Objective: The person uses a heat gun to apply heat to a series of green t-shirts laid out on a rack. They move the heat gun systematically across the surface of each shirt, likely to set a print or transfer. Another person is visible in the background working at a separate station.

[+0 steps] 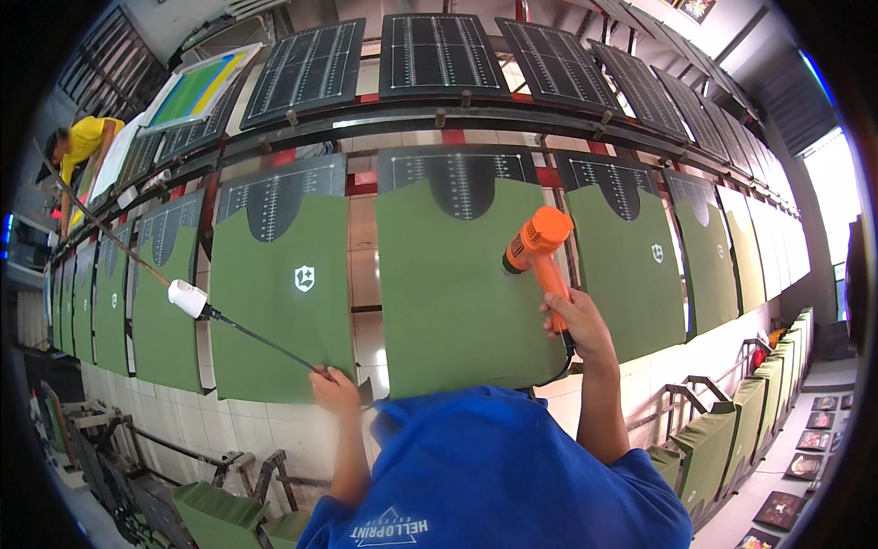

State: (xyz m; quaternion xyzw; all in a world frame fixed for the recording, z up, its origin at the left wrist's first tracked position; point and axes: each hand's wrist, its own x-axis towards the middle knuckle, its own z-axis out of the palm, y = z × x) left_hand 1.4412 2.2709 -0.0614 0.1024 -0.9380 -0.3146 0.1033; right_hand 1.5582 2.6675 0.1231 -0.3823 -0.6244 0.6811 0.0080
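My right hand (580,322) is closed round the handle of an orange hot-air gun (541,233). Its dark nozzle points down and left, over the right side of a green fabric panel (448,284) laid on a black printing board (512,166). A black cord (564,361) runs from the handle toward my body. Closed at the lower corner of the panel to the left, my left hand (337,392) pinches another black cord (265,340). That cord leads up to a white plug connector (187,298) on a long brown cable or rod. The left panel (279,274) bears a white shield print.
Rows of black boards with white rulings (439,55) stand on a metal rail (366,123) beyond. More green panels (622,274) lie on both sides. At far left, a person in yellow (84,142) leans beside a framed screen (197,91). Racks of green panels (704,448) stand behind me.
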